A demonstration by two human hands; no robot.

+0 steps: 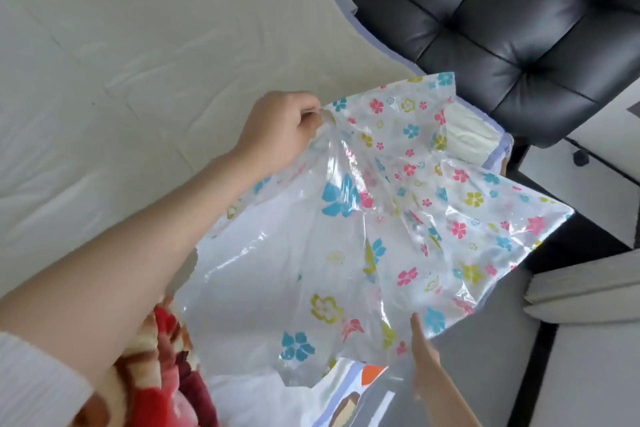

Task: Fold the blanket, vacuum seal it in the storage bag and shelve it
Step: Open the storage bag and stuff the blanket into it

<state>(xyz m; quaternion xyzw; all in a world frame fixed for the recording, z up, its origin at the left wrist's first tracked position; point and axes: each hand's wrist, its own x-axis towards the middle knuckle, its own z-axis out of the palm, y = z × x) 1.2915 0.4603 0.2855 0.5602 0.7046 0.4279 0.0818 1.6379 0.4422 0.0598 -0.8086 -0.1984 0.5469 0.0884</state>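
Red-and-cream blanket (166, 371) bunched at bottom left, tucked under left forearm; soft, bulky, probably light. Storage bag (381, 236) held up over pale bed (121, 62): thin, slick, floppy film, best taken at edges. Left hand (277, 128) pinches gathered top edge in curled fingers. Right hand (424, 350) at lower edge, fingers straight against film, grip unclear.
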